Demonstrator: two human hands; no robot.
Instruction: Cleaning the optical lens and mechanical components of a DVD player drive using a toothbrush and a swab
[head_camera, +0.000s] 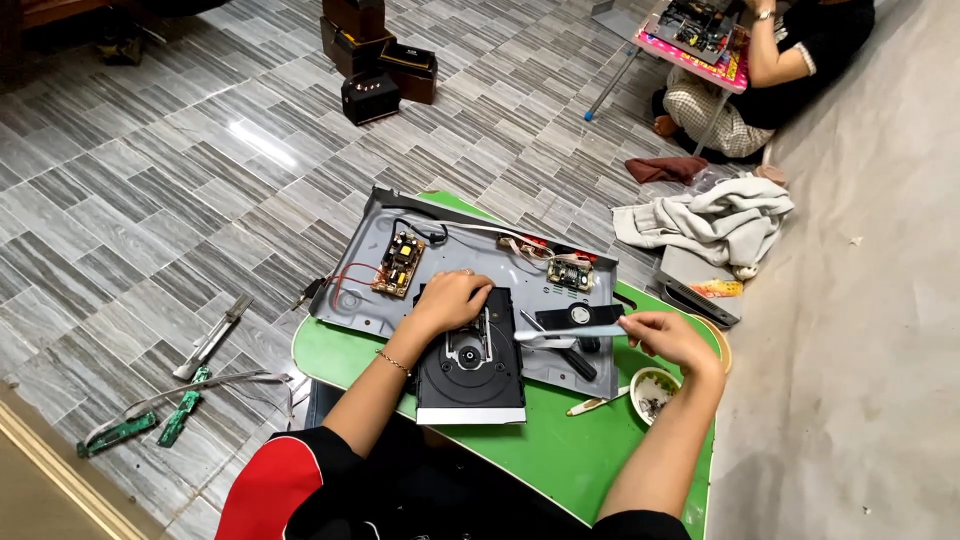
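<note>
My left forearm runs up from the lower edge and crosses the green table (560, 450), the wrist with a thin bracelet (394, 362) bent so that my left hand (452, 300) lies palm down on the far end of the black disc drive (470, 362). Its fingers are curled loosely over the drive's top edge, pressing on it rather than gripping it; the fingertips are hidden over that edge, so I cannot tell what they touch beyond it. The drive sits inside the grey metal chassis (480, 255), its near end reaching toward me past my wrist.

My right arm comes in from the lower right, elbow cut off by the frame. My right hand (668, 338) is closed, thumb and fingers pinched on the end of a long, pale, flat tool (568, 331) that points left from my fingers toward the drive. Its tip ends just beside the drive's right edge; whether it touches is hard to make out. Under the tool lies a black strip-shaped part (578, 316).

Just below my right fingers stands a small bowl (655, 392) of tiny parts, too small to tell apart. Beyond my left fingers sits a brown circuit board (398, 264); beyond my right, a smaller green one (570, 274).
</note>
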